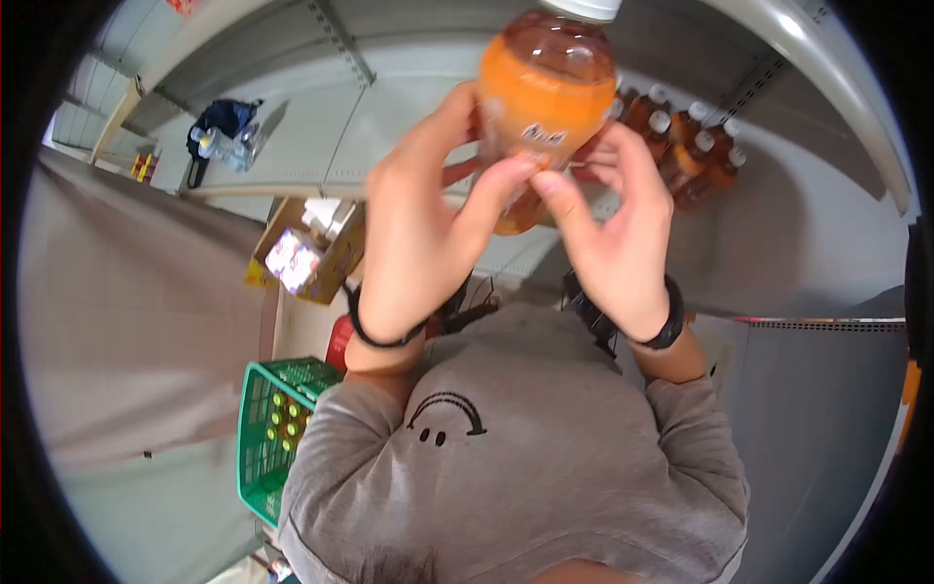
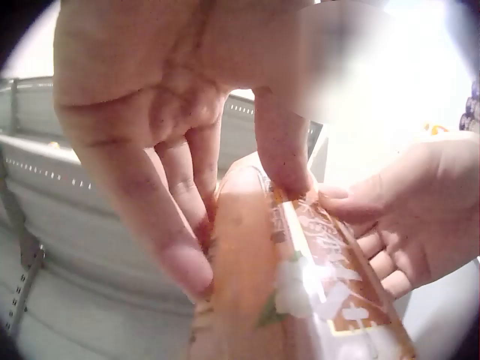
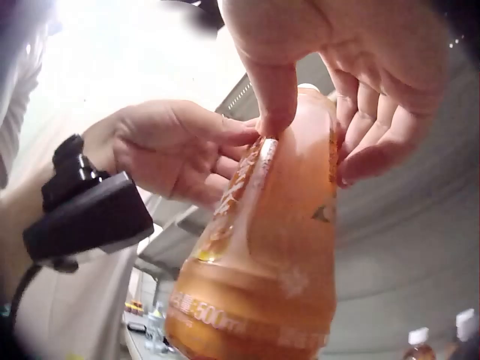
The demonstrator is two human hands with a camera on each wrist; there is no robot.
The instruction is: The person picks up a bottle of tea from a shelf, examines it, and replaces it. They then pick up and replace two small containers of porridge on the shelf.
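A plastic bottle of orange-brown drink [image 1: 550, 92] with a white cap is held up in front of the chest, over the shelf. The left hand [image 1: 423, 204] grips it from the left, and the right hand [image 1: 623, 229] from the right. Their thumbs meet on the label near the lower half in the head view. In the left wrist view, left fingers and thumb straddle the bottle [image 2: 247, 247], whose label carries a white flower. "500ml" shows on the bottle [image 3: 289, 210] in the right wrist view, with right fingers along its far side.
Several similar bottles [image 1: 696, 146] with white caps stand on the shelf to the right. A clear bottle [image 1: 229, 151] lies by a dark item at the left of the shelf [image 1: 302, 131]. Below are an open cardboard box [image 1: 341, 263] and a green basket [image 1: 255, 477] containing bottles.
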